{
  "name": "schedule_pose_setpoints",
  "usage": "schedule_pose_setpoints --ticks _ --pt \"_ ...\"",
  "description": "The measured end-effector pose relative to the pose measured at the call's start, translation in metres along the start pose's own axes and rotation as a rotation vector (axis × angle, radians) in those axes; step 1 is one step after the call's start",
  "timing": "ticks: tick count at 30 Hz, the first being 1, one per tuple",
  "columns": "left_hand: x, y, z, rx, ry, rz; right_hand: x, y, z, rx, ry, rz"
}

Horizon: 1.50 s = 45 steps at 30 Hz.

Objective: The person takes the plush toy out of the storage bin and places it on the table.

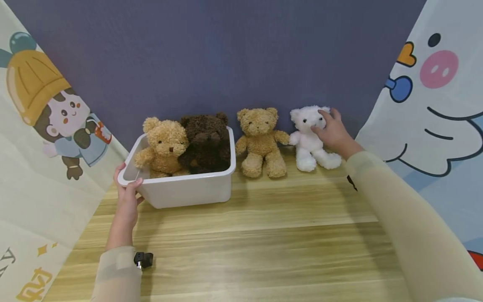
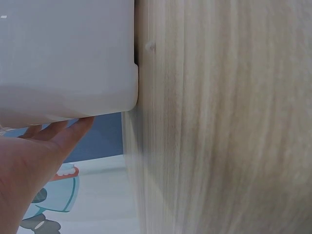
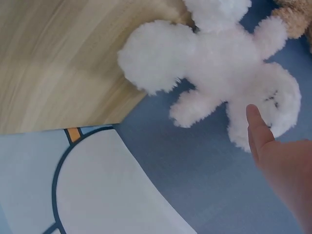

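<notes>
My left hand (image 1: 127, 200) grips the left end of a white plastic bin (image 1: 188, 191), thumb over the rim and fingers under it. Inside the bin sit a light tan teddy bear (image 1: 166, 144) and a dark brown teddy bear (image 1: 205, 142). In the left wrist view, the fingertips (image 2: 80, 127) touch the bin's side. My right hand (image 1: 333, 130) is at the head of a white teddy bear (image 1: 310, 140), thumb and fingers spread beside its face. That bear sits on the table against the wall. From the right wrist, a fairly straight finger (image 3: 258, 124) lies against the white head.
Between the bin and the white bear sits a golden-brown teddy bear (image 1: 260, 144). A wood-grain table (image 1: 241, 251) runs below them, with a dark blue-grey wall (image 1: 241, 54) behind. Cartoon-printed sheets stand at left (image 1: 22, 176) and right (image 1: 453, 138).
</notes>
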<state>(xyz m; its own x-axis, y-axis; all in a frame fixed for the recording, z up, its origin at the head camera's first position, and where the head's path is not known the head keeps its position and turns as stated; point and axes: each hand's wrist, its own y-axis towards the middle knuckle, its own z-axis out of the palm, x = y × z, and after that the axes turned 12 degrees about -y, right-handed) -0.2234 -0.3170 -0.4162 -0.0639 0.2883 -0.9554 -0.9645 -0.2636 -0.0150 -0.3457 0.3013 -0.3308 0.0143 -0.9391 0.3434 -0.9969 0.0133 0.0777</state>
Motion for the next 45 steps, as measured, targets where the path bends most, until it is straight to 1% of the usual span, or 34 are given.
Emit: schedule_pose_setpoints --ticks 3,6,10,14,18,22,27,30,32,34,37,39,43,45 --pt "-0.001 0.000 0.001 0.002 -0.001 -0.003 0.005 0.000 -0.009 -0.011 -0.007 -0.033" --pt "-0.002 -0.001 0.002 0.005 0.001 -0.004 0.013 0.000 -0.019 -0.015 0.010 -0.043" --pt "-0.002 -0.001 0.002 0.007 0.008 0.000 0.025 0.002 -0.031 -0.007 0.061 -0.023" --pt "-0.001 -0.001 0.001 0.008 0.015 0.017 0.041 0.003 -0.042 0.007 0.085 -0.012" --pt "0.000 -0.001 0.001 -0.007 0.020 0.018 0.062 0.003 -0.051 0.022 0.128 -0.015" --pt "-0.001 0.000 0.001 -0.023 0.018 -0.005 0.087 0.003 -0.057 0.046 0.221 -0.035" --pt "-0.002 0.001 -0.001 -0.022 0.024 -0.026 0.120 0.004 -0.059 0.080 0.328 -0.058" --pt "-0.004 0.002 -0.005 -0.011 0.053 -0.039 0.135 0.004 -0.057 0.090 0.343 -0.066" --pt "-0.006 0.001 -0.010 -0.003 0.075 -0.028 0.145 0.006 -0.056 0.104 0.356 -0.073" --pt "-0.010 0.000 -0.016 0.025 0.107 -0.009 0.154 0.007 -0.054 0.112 0.362 -0.087" --pt "-0.020 -0.001 -0.023 0.083 0.183 0.018 0.163 0.010 -0.052 0.117 0.362 -0.106" --pt "-0.028 0.000 -0.025 0.122 0.279 0.016 0.170 0.011 -0.051 0.119 0.356 -0.118" --pt "-0.040 0.005 -0.020 0.145 0.471 -0.003 0.185 0.013 -0.050 0.142 0.362 -0.142" --pt "-0.044 0.007 -0.016 0.141 0.537 -0.008 0.195 0.015 -0.049 0.162 0.365 -0.155"
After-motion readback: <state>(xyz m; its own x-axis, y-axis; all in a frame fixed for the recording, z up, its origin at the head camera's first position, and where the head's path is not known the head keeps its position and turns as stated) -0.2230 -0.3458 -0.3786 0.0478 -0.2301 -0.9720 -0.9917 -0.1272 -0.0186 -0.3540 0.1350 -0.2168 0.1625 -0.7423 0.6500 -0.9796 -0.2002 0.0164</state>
